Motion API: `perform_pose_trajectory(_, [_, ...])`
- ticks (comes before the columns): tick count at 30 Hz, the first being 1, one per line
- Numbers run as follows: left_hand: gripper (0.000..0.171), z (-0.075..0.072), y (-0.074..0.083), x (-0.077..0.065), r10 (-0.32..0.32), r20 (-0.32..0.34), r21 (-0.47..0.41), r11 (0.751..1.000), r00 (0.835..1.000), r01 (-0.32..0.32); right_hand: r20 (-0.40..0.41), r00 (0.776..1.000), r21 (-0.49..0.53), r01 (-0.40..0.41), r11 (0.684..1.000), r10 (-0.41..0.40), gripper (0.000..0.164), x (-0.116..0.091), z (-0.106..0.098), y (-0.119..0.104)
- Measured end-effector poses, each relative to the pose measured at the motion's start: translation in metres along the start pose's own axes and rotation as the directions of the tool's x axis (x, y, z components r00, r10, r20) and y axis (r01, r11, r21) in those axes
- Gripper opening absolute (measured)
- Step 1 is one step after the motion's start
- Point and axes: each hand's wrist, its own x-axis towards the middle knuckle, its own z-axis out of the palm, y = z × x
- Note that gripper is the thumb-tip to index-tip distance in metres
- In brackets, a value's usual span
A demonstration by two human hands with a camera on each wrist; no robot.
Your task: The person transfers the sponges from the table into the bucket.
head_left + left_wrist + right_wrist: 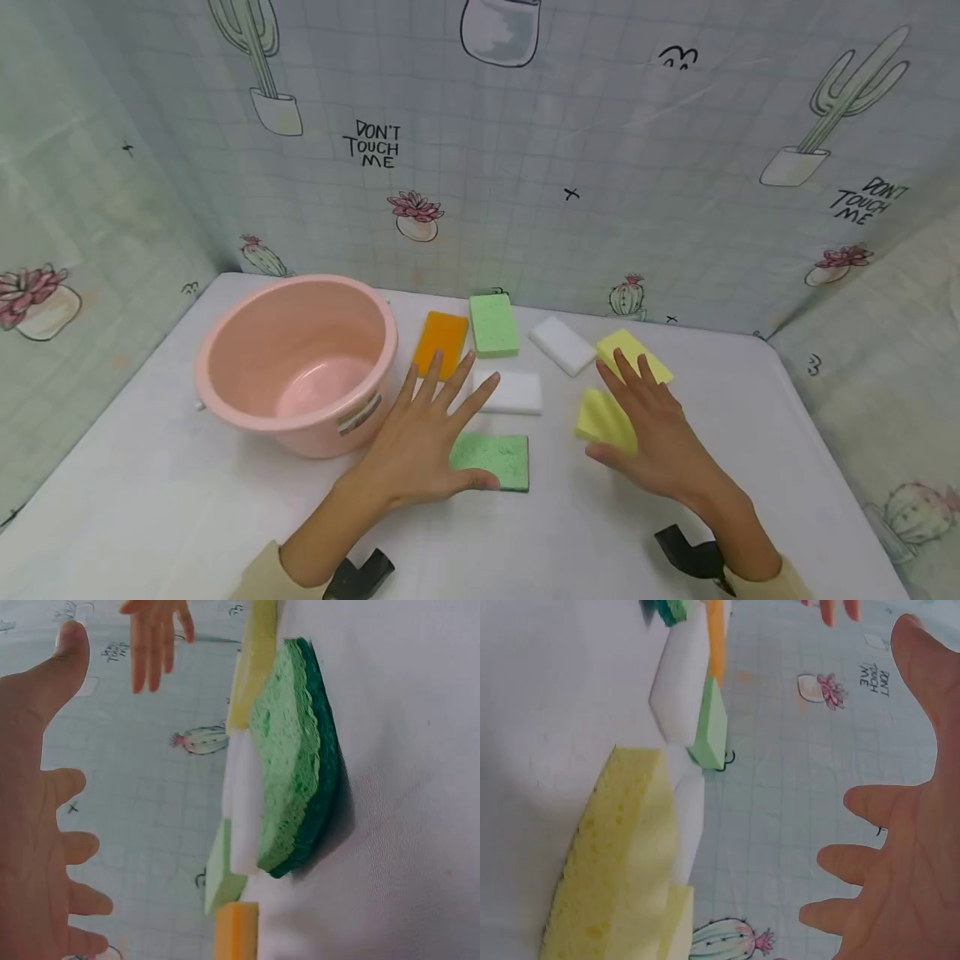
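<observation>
My left hand [422, 446] hovers palm down with spread, straight fingers above the near green sponge [498, 460], which shows a dark green underside in the left wrist view [289, 757]. My right hand [652, 429] is likewise spread, over the wavy yellow sponge [600, 417]; in the right wrist view its thick, porous side [607, 855] shows. Neither hand holds anything. Beyond the right fingertips lies a second yellow sponge [633, 350]. Past the left fingers are an orange sponge [442, 333] and a white sponge [517, 393].
A pink basin [296, 358] stands at the left, with nothing inside, close beside the left hand. Toward the back of the white table [585, 542] lie a light green sponge [493, 327] and another white sponge [562, 345]. A patterned curtain [510, 150] encloses the back and sides.
</observation>
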Motion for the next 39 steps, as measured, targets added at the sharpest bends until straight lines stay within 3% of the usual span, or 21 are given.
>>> perform_pose_trajectory(9, [0.109, -0.034, 0.008, -0.021, 0.077, -0.082, 0.022, 0.997, 0.994, -0.075, -0.008, 0.999, 0.073, 0.043, 0.996, -0.043, 0.095, 0.002, 0.011, -0.015])
perform_pose_trajectory(15, [0.107, -0.063, 0.007, -0.036, 0.086, -0.173, -0.031, 0.995, 0.981, -0.093, -0.016, 0.994, 0.106, 0.114, 0.988, -0.112, 0.094, 0.0, 0.021, -0.022])
perform_pose_trajectory(19, [0.102, -0.076, 0.002, -0.042, 0.092, -0.235, -0.022, 0.995, 0.968, -0.1, -0.011, 0.993, 0.166, 0.114, 0.98, -0.114, 0.092, -0.002, 0.025, -0.026])
perform_pose_trajectory(22, [0.099, -0.086, -0.006, -0.047, 0.101, -0.316, -0.016, 0.994, 0.943, -0.111, 0.001, 0.994, 0.212, 0.103, 0.972, -0.106, 0.091, -0.001, 0.028, -0.03])
perform_pose_trajectory(27, [0.094, -0.1, -0.023, -0.053, 0.105, -0.487, -0.016, 0.991, 0.867, -0.129, 0.006, 0.994, 0.304, 0.104, 0.947, -0.111, 0.085, 0.003, 0.036, -0.032])
perform_pose_trajectory(29, [0.093, -0.105, -0.03, -0.056, 0.083, -0.528, -0.021, 0.994, 0.845, -0.111, 0.007, 0.993, 0.358, 0.106, 0.928, -0.116, 0.083, 0.004, 0.04, -0.032])
perform_pose_trajectory(35, [0.091, -0.106, -0.049, -0.068, 0.007, -0.6, -0.066, 0.996, 0.8, -0.058, 0.028, 0.988, 0.492, 0.117, 0.863, -0.15, 0.075, 0.008, 0.055, -0.033])
perform_pose_trajectory(39, [0.088, -0.104, -0.06, -0.076, -0.054, -0.621, -0.096, 0.995, 0.782, -0.007, 0.028, 0.984, 0.527, 0.134, 0.839, -0.174, 0.068, 0.009, 0.067, -0.032])
